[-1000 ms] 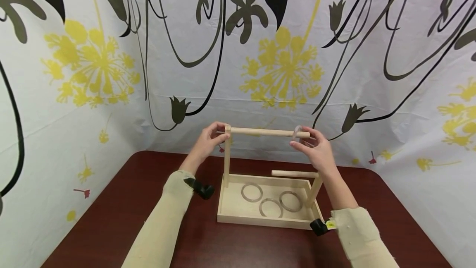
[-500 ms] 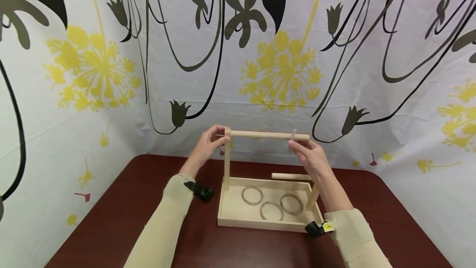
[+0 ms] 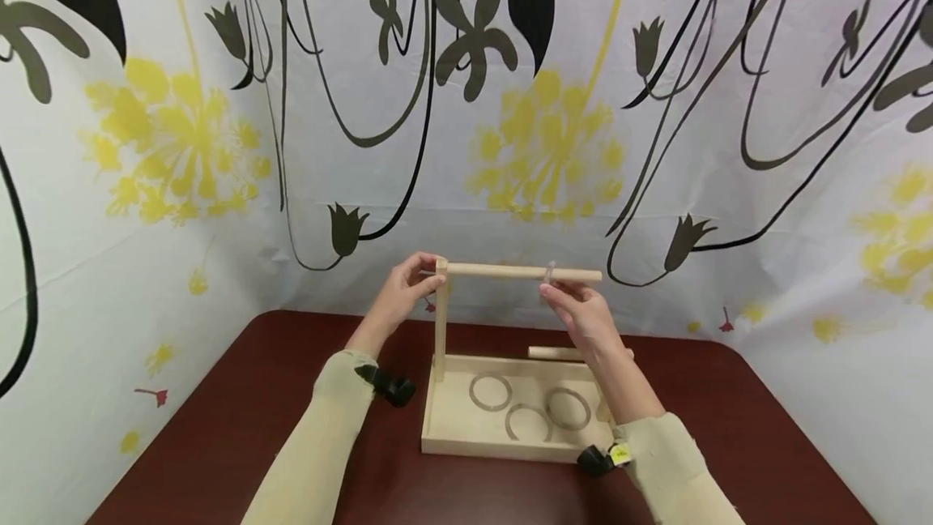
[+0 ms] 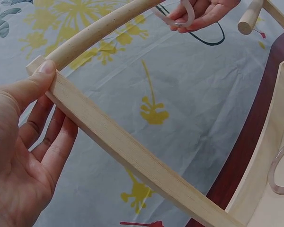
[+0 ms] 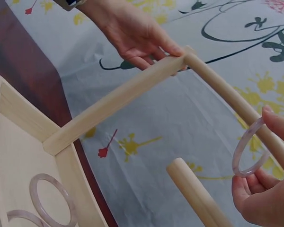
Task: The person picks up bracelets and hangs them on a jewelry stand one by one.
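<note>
My left hand [image 3: 399, 292] grips the top of the tall wooden post [image 3: 440, 326], thumb on the near side, where it meets the upper bar [image 3: 496, 270] of a wooden bangle stand. My right hand [image 3: 589, 318] pinches a translucent pale bangle [image 5: 240, 150] between thumb and fingers. This bangle encircles the upper bar, some way in from its free right end. Down in the stand's shallow tray [image 3: 503, 450], 3 more bangles lie flat: one at back left [image 3: 509, 392], another at front centre [image 3: 509, 423], a third at right [image 3: 587, 410].
A shorter bar [image 3: 555, 353] juts leftward below the upper bar; my right forearm partly hides its support. The stand rests on a dark red table [image 3: 306, 395]. Behind hangs a floral-printed cloth [image 3: 408, 185]. Each sleeve cuff carries a small black camera [image 3: 394, 389].
My right hand has slid the bangle leftward along the upper bar, away from its free end. The left hand keeps its grip on the post. The head view has tilted slightly upward.
</note>
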`<state>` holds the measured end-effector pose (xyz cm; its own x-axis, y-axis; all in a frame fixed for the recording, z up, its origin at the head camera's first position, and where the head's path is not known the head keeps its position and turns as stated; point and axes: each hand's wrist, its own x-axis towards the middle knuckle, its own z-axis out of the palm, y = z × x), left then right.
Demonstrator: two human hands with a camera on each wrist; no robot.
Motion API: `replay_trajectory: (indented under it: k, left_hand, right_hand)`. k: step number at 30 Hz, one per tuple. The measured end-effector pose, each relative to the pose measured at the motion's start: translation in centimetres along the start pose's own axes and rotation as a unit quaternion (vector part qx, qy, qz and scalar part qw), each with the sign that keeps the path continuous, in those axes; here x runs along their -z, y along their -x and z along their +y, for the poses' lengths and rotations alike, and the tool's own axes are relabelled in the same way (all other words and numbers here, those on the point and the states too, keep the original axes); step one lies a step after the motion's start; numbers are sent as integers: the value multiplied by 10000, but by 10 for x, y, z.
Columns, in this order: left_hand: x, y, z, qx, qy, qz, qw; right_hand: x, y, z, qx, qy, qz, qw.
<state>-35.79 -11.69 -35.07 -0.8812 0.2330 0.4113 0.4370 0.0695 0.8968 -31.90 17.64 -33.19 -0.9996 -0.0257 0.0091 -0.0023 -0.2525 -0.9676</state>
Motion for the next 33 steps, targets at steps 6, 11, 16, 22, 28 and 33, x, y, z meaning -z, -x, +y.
replay_trajectory:
  k: [6,11,16,22,28,33]
  left_hand:
    - [1,-3,3,-162,-27,-71,9998]
    - [-1,-5,4,-152,-51,-54,9999]
    - [0,2,1,22,3,-69,10000]
    - [0,6,0,52,94,-64,9999]
    - [-2,5,1,-40,167,-151,9997]
    - [-1,3,3,-59,186,-83,9998]
  right_hand:
    - [-5,0,0,83,422,-79,9990]
    - [-5,-2,0,190,596,-43,9980]
    - [-7,-2,6,201,662,-70,9976]
    - [-6,4,11,170,543,-55,9984]
    - [4,9,10,77,521,-76,9986]
    - [11,9,6,147,653,-103,9977]
